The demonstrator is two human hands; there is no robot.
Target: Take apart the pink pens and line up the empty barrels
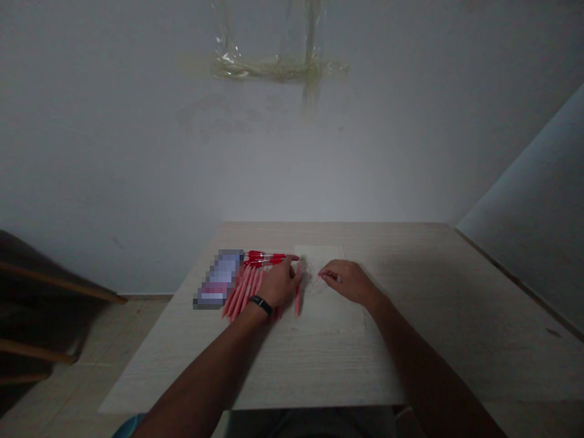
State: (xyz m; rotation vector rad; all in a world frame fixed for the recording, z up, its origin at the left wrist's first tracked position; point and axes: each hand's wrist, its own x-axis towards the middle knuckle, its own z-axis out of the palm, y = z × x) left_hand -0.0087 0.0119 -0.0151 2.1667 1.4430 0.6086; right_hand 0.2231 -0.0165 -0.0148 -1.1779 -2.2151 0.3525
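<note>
My left hand (280,284), a black band at its wrist, rests on a bunch of red pens (249,283) lying on the pale wooden table (433,316). Its fingers curl around one red pen (298,298) at the right of the bunch. My right hand (347,280) lies on a white sheet of paper (326,307), fingers curled and pinched on something small that I cannot make out. Scribble marks (312,277) show on the paper between the hands.
A blurred rectangular object (219,278) lies left of the pens. A dark wooden chair (36,304) stands at the far left on the floor. A grey wall with taped plastic (278,55) rises behind the table. A slanted panel (538,225) is on the right.
</note>
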